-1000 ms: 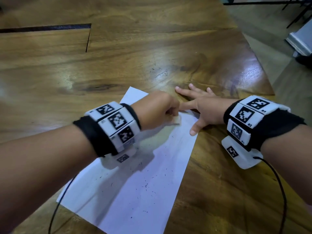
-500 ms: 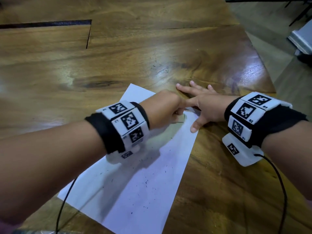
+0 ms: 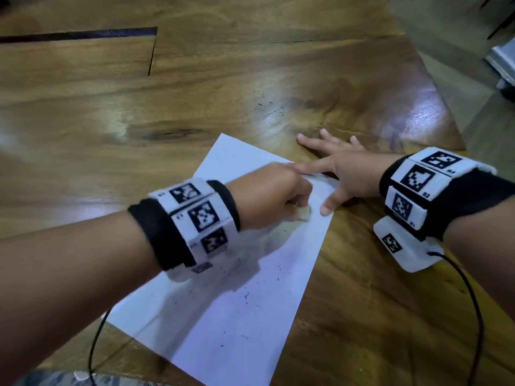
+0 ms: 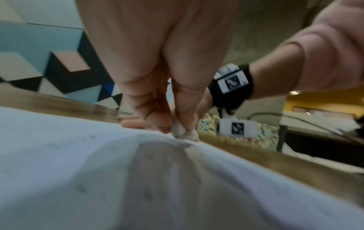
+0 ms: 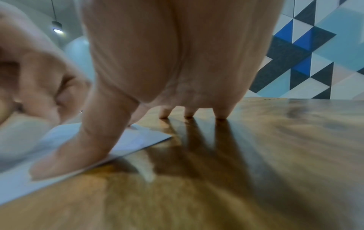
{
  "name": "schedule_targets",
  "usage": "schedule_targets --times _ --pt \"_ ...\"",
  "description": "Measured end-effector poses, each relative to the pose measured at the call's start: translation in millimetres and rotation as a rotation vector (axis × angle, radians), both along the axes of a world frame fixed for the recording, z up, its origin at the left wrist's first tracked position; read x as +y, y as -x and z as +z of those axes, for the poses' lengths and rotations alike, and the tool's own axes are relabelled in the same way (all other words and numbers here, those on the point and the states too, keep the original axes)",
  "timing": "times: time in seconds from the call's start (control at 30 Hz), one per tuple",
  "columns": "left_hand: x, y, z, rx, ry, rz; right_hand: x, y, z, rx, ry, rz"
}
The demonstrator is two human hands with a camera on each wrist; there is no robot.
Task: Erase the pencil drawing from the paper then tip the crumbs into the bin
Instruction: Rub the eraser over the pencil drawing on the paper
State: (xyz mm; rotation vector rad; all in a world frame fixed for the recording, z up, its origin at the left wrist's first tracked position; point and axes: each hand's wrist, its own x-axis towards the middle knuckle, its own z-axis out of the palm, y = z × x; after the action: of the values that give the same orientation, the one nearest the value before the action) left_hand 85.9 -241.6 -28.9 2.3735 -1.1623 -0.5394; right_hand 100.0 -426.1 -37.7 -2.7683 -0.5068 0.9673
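Head view: white paper (image 3: 234, 316) lying slantwise across centre and lower middle of frame on the glossy wooden table (image 3: 195, 87), dark eraser crumbs (image 3: 246, 296) scattered over its lower half. Left hand (image 3: 267, 196) curled round a small pale eraser (image 3: 303, 214), pressed to the sheet near its upper right edge. Right hand (image 3: 345, 174) spread flat at centre right, fingers straight; thumb and forefinger on the paper's corner, remaining fingers on bare wood. No bin anywhere in frame.

Judged by look: a thin, light, limp sheet, likely to skid on the polished wood and crease under rubbing, hence the pinning close beside the eraser. For tipping, best lifted by both long edges and bowed into a shallow trough; crumbs loose and quick to roll off if tilted early.

Left wrist view: fingertips pinching the eraser (image 4: 180, 130) at mid-frame, its grimy tip on the paper (image 4: 98, 171); hidden from above. Faint grey smudging near the contact, too blurred to read as drawing.

Right wrist view: thumb flat on the paper's edge (image 5: 135, 140) at lower left, three fingertips (image 5: 189, 114) on wood at centre. Sheet lying flush with the table.
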Motion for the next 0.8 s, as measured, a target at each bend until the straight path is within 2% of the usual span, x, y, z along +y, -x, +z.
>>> schedule_targets --times 0.13,0.2,0.4,0.47,0.53,0.67,0.8 --pt "27 33 -15 0.027 0.004 -0.156 0 0 1 -0.002 0.018 0.009" --pt "46 51 -17 0.085 0.031 -0.183 1 1 4 -0.007 0.036 0.020" --pt "57 53 -20 0.193 0.133 -0.014 7 -6 8 -0.078 0.124 0.112" --pt "59 47 -19 0.168 0.165 -0.010 12 -10 9 -0.068 0.107 0.115" --pt "62 44 -19 0.114 0.153 -0.014 16 -10 10 -0.037 0.059 0.090" --pt "68 40 -19 0.192 0.065 0.014 22 3 7 -0.065 -0.022 -0.012" --pt "72 27 -15 0.193 0.041 0.133 22 11 3 -0.111 -0.063 -0.080"
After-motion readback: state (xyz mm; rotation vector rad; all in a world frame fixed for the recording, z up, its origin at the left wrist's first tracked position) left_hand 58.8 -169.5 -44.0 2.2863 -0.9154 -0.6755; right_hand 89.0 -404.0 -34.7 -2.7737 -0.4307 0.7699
